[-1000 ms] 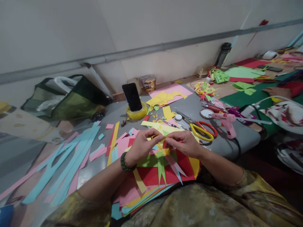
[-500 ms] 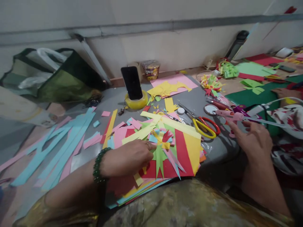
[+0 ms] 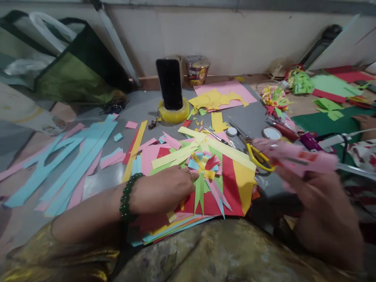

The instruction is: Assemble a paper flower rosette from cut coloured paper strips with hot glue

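Nearest the body, a stack of coloured paper sheets (image 3: pixel 235 188) lies over the lap and the table's front edge, and on it sits a paper flower (image 3: pixel 204 166) of red, green, pink and yellow points. The left hand (image 3: pixel 161 192) lies flat on the sheets just to the left of the flower, its fingers (image 3: pixel 188 176) loosely spread and touching the flower's edge; it presses down and grips nothing. The right hand (image 3: pixel 317 196), further right and a little raised, is wrapped around a pink glue gun (image 3: pixel 296 158), which is blurred. The gun's long axis runs roughly left to right, with the nozzle end towards the flower, so the flower lies to the left of the gun's tip and slightly nearer the body, a short way apart. The left hand is by far the nearer to the flower. Just under the gun's tip lie yellow-handled scissors (image 3: pixel 258 158). Further back, a dark phone (image 3: pixel 170 84) stands upright in a yellow tape roll (image 3: pixel 174 114), with blue paper strips (image 3: pixel 67 164) scattered to the left.
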`<state>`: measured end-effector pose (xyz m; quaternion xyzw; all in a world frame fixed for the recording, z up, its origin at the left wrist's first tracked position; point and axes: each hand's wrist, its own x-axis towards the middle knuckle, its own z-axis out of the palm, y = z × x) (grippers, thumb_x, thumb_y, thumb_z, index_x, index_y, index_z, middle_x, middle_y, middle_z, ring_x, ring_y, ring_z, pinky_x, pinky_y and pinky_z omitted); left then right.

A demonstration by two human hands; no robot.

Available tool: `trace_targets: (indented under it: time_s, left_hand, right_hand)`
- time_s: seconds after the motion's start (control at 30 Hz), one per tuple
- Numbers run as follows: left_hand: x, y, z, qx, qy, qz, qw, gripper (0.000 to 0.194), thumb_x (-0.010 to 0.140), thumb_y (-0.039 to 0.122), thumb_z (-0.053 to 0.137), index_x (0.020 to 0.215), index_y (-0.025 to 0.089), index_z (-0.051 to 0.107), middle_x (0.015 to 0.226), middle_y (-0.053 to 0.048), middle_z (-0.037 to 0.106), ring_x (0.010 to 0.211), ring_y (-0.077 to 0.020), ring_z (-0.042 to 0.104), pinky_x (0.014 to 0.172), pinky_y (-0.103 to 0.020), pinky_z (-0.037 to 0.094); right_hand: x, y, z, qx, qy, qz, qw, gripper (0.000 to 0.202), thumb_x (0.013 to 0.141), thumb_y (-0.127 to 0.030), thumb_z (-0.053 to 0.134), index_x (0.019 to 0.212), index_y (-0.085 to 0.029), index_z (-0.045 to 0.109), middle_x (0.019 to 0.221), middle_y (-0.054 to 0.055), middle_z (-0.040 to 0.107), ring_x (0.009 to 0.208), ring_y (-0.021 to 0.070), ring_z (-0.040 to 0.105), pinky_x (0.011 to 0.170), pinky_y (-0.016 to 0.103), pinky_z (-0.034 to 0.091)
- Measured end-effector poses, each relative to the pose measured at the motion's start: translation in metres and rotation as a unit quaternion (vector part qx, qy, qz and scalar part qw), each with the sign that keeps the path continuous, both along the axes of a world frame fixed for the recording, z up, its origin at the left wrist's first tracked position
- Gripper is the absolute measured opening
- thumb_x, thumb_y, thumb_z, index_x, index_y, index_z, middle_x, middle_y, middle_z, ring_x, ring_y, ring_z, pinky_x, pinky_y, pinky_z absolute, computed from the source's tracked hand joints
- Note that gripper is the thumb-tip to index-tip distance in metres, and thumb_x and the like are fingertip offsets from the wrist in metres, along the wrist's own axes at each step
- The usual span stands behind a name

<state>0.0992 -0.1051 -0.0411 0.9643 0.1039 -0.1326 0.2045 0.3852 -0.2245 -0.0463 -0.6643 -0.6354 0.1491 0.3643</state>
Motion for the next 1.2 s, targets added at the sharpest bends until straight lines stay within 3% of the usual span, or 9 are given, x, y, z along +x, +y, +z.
trace_targets:
  time_s: [0.07,0.17,0.33,0.5,0.7,0.93,1.2]
  left_hand:
    - [0.001,-0.002,0.001,0.014,0.012,-0.004,1.000,0.020,0.084,0.005,0.062,0.069,0.017,0.065,0.094,-0.005,0.070,0.076,-0.0160,0.061,0.067,-0.026,0.042]
    - [0.003,-0.004,0.000,0.041,0.006,-0.004,0.999,0.022,0.084,0.005,0.065,0.065,0.017,0.065,0.086,-0.004,0.069,0.070,-0.0160,0.058,0.062,-0.029,0.039]
    - [0.005,-0.005,-0.004,0.058,0.008,-0.012,0.998,0.024,0.081,0.004,0.066,0.060,0.016,0.064,0.080,-0.004,0.068,0.062,-0.0140,0.054,0.057,-0.030,0.035]
    - [0.006,-0.005,-0.001,0.058,0.010,-0.009,0.998,0.024,0.078,0.003,0.067,0.059,0.016,0.063,0.076,-0.003,0.068,0.058,-0.0128,0.051,0.052,-0.030,0.031]
    - [0.008,-0.006,0.001,0.048,0.022,-0.007,0.999,0.026,0.074,0.001,0.068,0.055,0.017,0.060,0.064,0.000,0.062,0.052,-0.0117,0.047,0.051,-0.030,0.030]
    - [0.004,-0.006,-0.007,0.058,-0.032,-0.003,0.998,0.031,0.072,0.001,0.066,0.052,0.019,0.051,0.054,0.003,0.053,0.049,-0.0121,0.045,0.055,-0.031,0.034]
    - [0.011,-0.006,0.005,0.049,0.061,-0.019,0.997,0.024,0.076,0.002,0.066,0.058,0.017,0.062,0.066,-0.001,0.064,0.054,-0.0131,0.049,0.053,-0.030,0.033]
  right_hand:
    - [-0.024,0.008,0.006,-0.088,0.038,0.134,0.986,0.036,0.098,-0.045,0.048,0.124,-0.030,0.069,0.132,0.006,0.068,0.127,0.0281,0.061,0.105,0.045,0.052]
    - [-0.043,0.021,0.002,-0.184,-0.001,0.215,0.959,0.044,0.101,-0.045,0.043,0.139,-0.031,0.060,0.141,0.005,0.062,0.132,0.0271,0.056,0.112,0.045,0.046]
    - [-0.044,0.032,-0.015,-0.168,-0.134,0.225,0.950,0.040,0.101,-0.047,0.043,0.121,-0.027,0.071,0.116,0.008,0.075,0.104,0.0260,0.070,0.092,0.040,0.057]
    - [-0.046,0.032,-0.015,-0.169,-0.165,0.237,0.942,0.041,0.101,-0.049,0.042,0.119,-0.025,0.070,0.114,0.008,0.074,0.099,0.0231,0.069,0.087,0.035,0.055]
    - [-0.050,0.033,-0.004,-0.209,-0.224,0.219,0.926,0.047,0.101,-0.049,0.039,0.079,-0.021,0.069,0.072,0.006,0.069,0.059,0.0165,0.060,0.053,0.026,0.044]
    - [-0.052,0.033,-0.003,-0.219,-0.226,0.215,0.925,0.044,0.101,-0.045,0.037,0.084,-0.020,0.070,0.081,0.008,0.072,0.067,0.0193,0.064,0.058,0.027,0.044]
    - [-0.056,0.034,-0.001,-0.200,-0.233,0.198,0.931,0.049,0.101,-0.049,0.036,0.072,-0.021,0.064,0.061,0.004,0.061,0.050,0.0145,0.051,0.049,0.026,0.034]
